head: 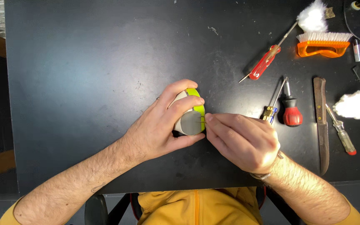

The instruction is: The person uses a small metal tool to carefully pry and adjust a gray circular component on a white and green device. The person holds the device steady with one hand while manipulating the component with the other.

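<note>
We see the left hand point(163, 125) wrapped around a small rounded grey object with a lime-green band point(191, 116), holding it against the black table point(84, 83) near the middle of the view, fingers curled over its top and thumb under its near side. The right hand point(242, 139) is closed in a pinch, thumb and forefinger pressed together on a thin pin-like piece point(202, 120) whose tip touches the grey face of the object just beside the green band; what the piece is we cannot tell.

Well apart to the right lie the tools. A red-handled screwdriver point(265, 62) lies slanted, its shaft running up toward a tuft of white cotton point(312, 17). Just beside that tuft rests an orange-backed brush with white bristles point(323, 43). Nearer the right hand lie a yellow-and-blue-handled screwdriver point(270, 111) and a stubby red-and-black screwdriver point(291, 109), close together. Further right a long knife with a dark wooden handle point(321, 125) lies lengthwise, then a slim clear-handled screwdriver with a red end point(341, 135) and a second white cotton tuft point(351, 104).
</note>
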